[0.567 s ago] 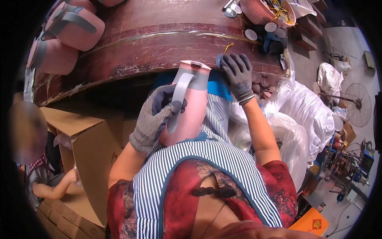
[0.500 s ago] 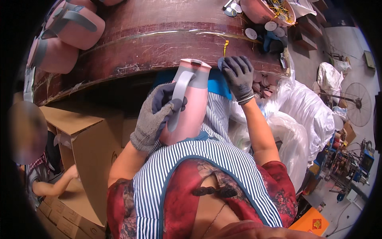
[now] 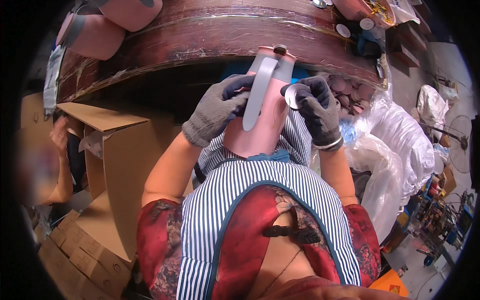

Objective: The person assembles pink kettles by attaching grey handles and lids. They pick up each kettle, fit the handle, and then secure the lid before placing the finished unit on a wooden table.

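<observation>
Grey-handled pink jug (image 3: 273,107), tilted; pale round disc (image 3: 297,97) just beside it.

No text is legible. Small, unreadable printed markings are present on the brown cartons (image 3: 95,257) and white bag (image 3: 406,15).

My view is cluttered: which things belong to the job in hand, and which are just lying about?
Job:
- pink jug, touched by left hand
- round disc, held in right hand
- probably the other jugs and discs on the table

Apparently just lying about:
- cardboard box
- white bags
- fan
</observation>
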Available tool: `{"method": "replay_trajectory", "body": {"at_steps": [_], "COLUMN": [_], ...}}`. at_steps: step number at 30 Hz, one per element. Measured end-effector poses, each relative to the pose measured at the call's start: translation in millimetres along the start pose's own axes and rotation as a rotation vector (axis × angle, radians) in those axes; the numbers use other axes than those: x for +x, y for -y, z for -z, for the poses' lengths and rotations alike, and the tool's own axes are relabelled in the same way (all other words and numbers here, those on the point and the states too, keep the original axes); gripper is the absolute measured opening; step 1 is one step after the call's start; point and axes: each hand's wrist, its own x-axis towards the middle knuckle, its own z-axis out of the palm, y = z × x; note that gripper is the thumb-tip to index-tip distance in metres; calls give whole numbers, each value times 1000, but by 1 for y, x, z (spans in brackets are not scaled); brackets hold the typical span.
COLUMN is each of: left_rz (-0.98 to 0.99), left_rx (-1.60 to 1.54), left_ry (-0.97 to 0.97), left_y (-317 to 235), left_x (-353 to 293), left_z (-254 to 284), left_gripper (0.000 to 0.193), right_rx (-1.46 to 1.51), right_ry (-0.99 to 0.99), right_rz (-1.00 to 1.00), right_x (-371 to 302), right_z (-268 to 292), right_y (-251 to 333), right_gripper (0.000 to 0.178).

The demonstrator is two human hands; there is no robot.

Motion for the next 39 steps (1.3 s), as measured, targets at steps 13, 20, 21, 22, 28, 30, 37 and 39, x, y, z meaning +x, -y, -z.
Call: {"method": "replay_trajectory", "body": {"at_steps": [13, 20, 21, 22, 28, 30, 37, 39], "left_rz": [-456, 124, 163, 70, -183, -80, 35, 27], "left_rx": [754, -248, -434, -577, -803, -762, -377, -103], "left_ry": [-47, 52, 113, 188, 343, 226, 252, 254], "left_y": [9, -10, -14, -7, -6, -18, -53, -65], "left_x": [54, 39, 37, 39, 73, 79, 73, 78], "left_z": [-8, 24, 31, 38, 28, 18, 13, 11], "left_gripper": [38, 12, 15, 25, 39, 41, 47, 52], "right_rx": [-14, -15, -47, -37, -279, -417, -601, -626], "right_ry": [-216, -335, -330, -334, -263, -113, -68, -133], "right_rz": [214, 85, 76, 53, 238, 366, 405, 460], "right_x": [8, 10, 10, 10, 39, 49, 54, 55], "right_z": [-22, -7, -8, -11, -38, -27, -23, -26], "right_y": [-26, -4, -1, 3, 42, 40, 43, 42], "right_gripper": [27, 23, 24, 25, 41, 42, 41, 41]}}
